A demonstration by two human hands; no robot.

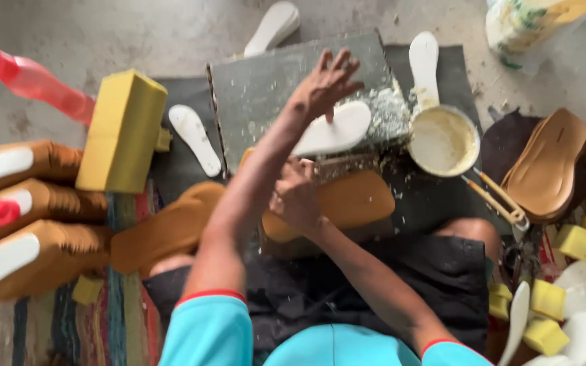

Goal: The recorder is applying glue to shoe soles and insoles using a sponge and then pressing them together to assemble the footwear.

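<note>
left hand [323,85] is up with fingers spread, fingertips on the white insole [334,130] lying on the grey slab [272,88]; right hand [296,196] is clenched around something i cannot make out, over a tan sole [354,200]; bowl of cream paste [443,141] just right of the slab; yellow foam block [122,132] and pink bottle [35,83] to the left; bare concrete floor [137,30], striped rug [113,318] below; a printed sack [523,24] sits top right.

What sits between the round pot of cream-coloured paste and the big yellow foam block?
In the head view, a grey stone slab lies between them, bearing a white sole-shaped insole under the left hand.
</note>
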